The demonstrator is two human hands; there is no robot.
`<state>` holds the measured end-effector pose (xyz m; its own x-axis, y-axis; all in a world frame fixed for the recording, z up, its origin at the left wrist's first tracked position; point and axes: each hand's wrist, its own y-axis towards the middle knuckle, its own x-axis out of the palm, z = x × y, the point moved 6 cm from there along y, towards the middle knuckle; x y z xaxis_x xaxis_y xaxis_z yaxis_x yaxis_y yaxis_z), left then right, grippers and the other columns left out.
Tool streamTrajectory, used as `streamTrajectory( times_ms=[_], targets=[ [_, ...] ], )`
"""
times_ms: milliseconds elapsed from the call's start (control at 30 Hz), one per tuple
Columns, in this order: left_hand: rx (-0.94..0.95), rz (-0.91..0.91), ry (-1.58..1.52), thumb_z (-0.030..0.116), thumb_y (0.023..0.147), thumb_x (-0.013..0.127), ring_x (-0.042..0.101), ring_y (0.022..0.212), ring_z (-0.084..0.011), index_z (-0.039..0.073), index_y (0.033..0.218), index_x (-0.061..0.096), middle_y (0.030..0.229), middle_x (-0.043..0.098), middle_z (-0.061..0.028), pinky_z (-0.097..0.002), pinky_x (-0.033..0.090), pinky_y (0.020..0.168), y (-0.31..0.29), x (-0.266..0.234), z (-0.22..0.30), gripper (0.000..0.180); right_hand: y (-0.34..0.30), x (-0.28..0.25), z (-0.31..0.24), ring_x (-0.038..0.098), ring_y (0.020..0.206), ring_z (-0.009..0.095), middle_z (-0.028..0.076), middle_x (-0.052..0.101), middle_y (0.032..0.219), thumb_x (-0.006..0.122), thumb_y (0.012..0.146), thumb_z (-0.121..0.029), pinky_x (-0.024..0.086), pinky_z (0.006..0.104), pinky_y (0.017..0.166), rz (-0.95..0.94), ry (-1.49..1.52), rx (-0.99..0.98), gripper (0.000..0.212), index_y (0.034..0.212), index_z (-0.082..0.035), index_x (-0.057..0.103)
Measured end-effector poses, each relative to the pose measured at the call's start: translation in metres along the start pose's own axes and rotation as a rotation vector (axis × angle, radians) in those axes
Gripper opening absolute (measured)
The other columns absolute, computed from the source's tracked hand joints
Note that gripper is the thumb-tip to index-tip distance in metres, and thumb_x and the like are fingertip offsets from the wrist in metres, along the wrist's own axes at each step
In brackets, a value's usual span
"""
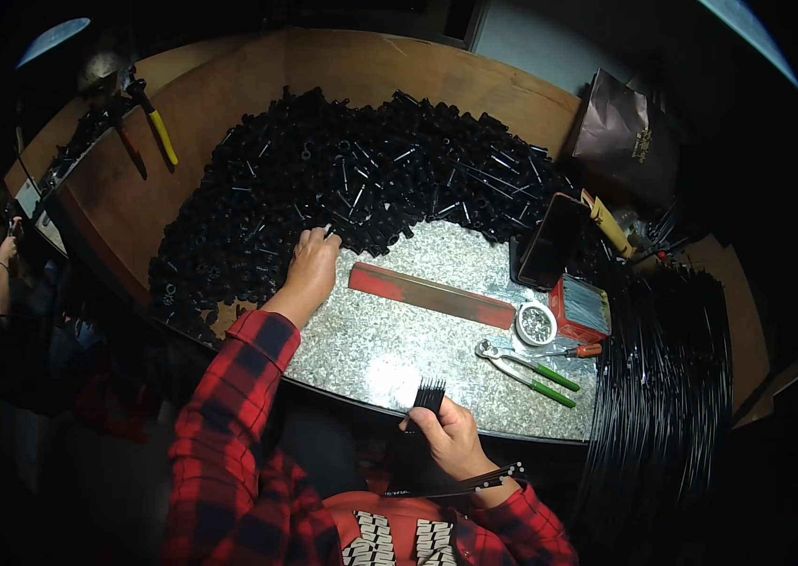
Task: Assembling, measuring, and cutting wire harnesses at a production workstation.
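Observation:
My left hand (312, 269) reaches to the front edge of a large heap of small black tubular parts (323, 170). Its fingers are pinched together, and a small pale tip shows at them; what they grip is not clear. Close to the front edge of the table, my right hand (455, 439) is closed around a flat bundle of thin black rods (429, 394), its fine pale-tipped ends fanned upward. Several more black rods with pale round ends (503, 474) lie across my right wrist. Between the hands, a red, worn flat bar (427, 295) rests on the speckled tabletop (370, 340).
Green-handled pincers (531, 373), a screwdriver (573, 352), a white cup of small metal bits (536, 324) and a red box (583, 307) stand right. Behind them leans a phone (554, 241). Long black rods (663, 358) hang over the right edge. Wooden boards (219, 94) wall the heap.

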<state>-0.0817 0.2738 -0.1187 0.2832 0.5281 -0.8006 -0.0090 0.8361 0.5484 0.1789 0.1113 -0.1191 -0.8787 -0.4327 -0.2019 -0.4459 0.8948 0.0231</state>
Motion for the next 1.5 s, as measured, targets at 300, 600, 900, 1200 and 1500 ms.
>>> streamTrajectory(
  times_ms=[300, 600, 900, 1200, 1500],
  targets=[
    [-0.74, -0.144, -1.503, 0.025, 0.1, 0.039, 0.058, 0.073, -0.0158, 0.006, 0.098, 0.054, 0.082, 0.056, -0.0052, -0.0273, 0.048, 0.065, -0.041, -0.035, 0.041, 0.024, 0.002, -0.003, 0.004, 0.06, 0.071, 0.012, 0.005, 0.065, 0.076, 0.053, 0.095, -0.014, 0.048, 0.0263, 0.067, 0.03, 0.019, 0.013, 0.018, 0.089, 0.001, 0.06],
    [-0.74, -0.197, -2.075, 0.01, 0.096, 0.048, 0.056, 0.08, -0.015, 0.001, 0.104, 0.058, 0.097, 0.057, -0.0062, -0.029, 0.049, 0.07, -0.113, -0.039, 0.091, 0.016, 0.01, 0.006, 0.001, 0.059, 0.072, 0.011, 0.004, 0.065, 0.077, 0.051, 0.097, -0.017, 0.047, 0.0254, 0.067, -0.016, 0.032, 0.027, 0.022, 0.087, 0.0, 0.061],
    [-0.777, -0.017, -1.687, 0.006, 0.093, 0.052, 0.054, 0.07, -0.0103, 0.005, 0.14, 0.028, 0.091, 0.055, -0.0078, -0.024, 0.046, 0.062, -0.111, -0.027, 0.109, 0.053, 0.016, 0.011, 0.01, 0.059, 0.075, 0.01, 0.003, 0.064, 0.083, 0.052, 0.097, -0.019, 0.048, 0.0251, 0.071, 0.009, 0.115, 0.065, 0.024, 0.103, 0.0, 0.063],
    [-0.339, -0.149, -0.926, 0.011, 0.081, 0.07, 0.057, 0.062, -0.0115, 0.002, 0.083, 0.066, 0.07, 0.061, -0.0029, -0.0278, 0.045, 0.056, -0.074, -0.018, 0.106, 0.01, 0.007, 0.004, 0.005, 0.056, 0.078, 0.01, 0.002, 0.062, 0.083, 0.049, 0.098, -0.018, 0.045, 0.0248, 0.071, -0.043, 0.083, -0.034, 0.022, 0.091, -0.001, 0.06],
    [0.664, -0.47, -0.76, 0.01, 0.077, 0.069, 0.064, 0.072, -0.027, 0.014, 0.113, 0.062, 0.102, 0.061, -0.0085, -0.0354, 0.052, 0.063, -0.058, -0.022, 0.217, 0.037, -0.005, -0.002, -0.009, 0.06, 0.08, 0.015, 0.007, 0.064, 0.085, 0.048, 0.095, -0.012, 0.047, 0.0285, 0.074, -0.051, 0.058, -0.146, 0.017, 0.091, 0.0, 0.06]
  ],
)
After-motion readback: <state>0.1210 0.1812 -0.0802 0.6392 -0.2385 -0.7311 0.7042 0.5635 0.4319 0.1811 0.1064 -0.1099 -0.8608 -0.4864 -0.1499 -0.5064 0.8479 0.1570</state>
